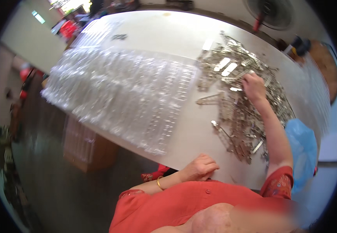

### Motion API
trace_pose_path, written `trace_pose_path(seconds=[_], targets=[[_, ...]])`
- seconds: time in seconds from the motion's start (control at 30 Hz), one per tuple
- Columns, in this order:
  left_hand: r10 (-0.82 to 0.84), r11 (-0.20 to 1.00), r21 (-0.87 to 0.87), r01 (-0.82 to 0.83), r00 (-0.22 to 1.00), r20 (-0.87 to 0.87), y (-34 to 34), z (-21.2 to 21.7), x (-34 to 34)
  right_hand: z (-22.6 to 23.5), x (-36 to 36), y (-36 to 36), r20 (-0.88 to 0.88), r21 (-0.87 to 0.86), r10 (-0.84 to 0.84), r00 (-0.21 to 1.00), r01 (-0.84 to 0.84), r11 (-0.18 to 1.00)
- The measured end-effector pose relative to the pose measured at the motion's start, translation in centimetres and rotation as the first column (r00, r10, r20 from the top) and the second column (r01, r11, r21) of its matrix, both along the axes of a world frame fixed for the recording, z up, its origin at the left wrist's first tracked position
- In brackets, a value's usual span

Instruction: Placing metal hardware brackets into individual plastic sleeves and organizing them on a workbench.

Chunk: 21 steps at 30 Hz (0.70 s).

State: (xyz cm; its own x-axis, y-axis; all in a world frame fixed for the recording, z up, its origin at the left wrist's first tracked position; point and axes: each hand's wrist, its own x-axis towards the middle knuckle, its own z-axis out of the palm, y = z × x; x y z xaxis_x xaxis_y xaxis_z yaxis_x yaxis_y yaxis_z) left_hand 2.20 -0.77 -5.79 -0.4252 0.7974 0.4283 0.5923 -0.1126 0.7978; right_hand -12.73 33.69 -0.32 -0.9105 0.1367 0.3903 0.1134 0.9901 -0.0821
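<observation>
Head view, one item set. The right hand (254, 87) is seen stretched far forward, the forearm running up from the lower edge across the table, the wrist bent down and the fingers curled into the heap of metal clips (240, 97); whether a clip is pinched between the fingers cannot be told, since the fingertips are buried in the heap. The left hand (200, 167) is laid at the near table edge, loosely curled into a half fist, nothing seen held in it; a gold bangle (159, 183) is worn at its wrist. The heap of metal clips is spread over the right part of the white table (168, 35), reaching from the far side almost to the near edge, with a few single clips lying loose toward the middle. Stacked clear plastic trays (125, 89) are set on the left part, overhanging the left table edge. Bare tabletop is left between trays and heap, and beyond both at the far end. A blue plastic bag (304, 151) is seen just beside the right elbow, past the table edge. A cardboard box (85, 145) is stood on the floor below the trays.
</observation>
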Motion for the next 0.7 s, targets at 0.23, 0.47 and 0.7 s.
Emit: trace_pose_path(seconds=[0.23,0.47,0.7], targets=[[0.028,0.998,0.062,-0.026,0.999,-0.022,-0.2,-0.2,0.4,0.0,0.7,-1.0,-0.021,-0.108,0.061,0.998,-0.063,0.992],[0.015,0.999,0.035,-0.014,0.999,-0.04,-0.5,0.5,0.4,1.1,3.2,-1.4,-0.092,-0.208,0.073,0.993,-0.091,0.974],[0.01,1.0,0.02,-0.008,0.997,-0.07,-0.6,0.3,0.3,4.2,6.3,-3.9,-0.134,-0.39,0.083,0.987,-0.13,0.912]])
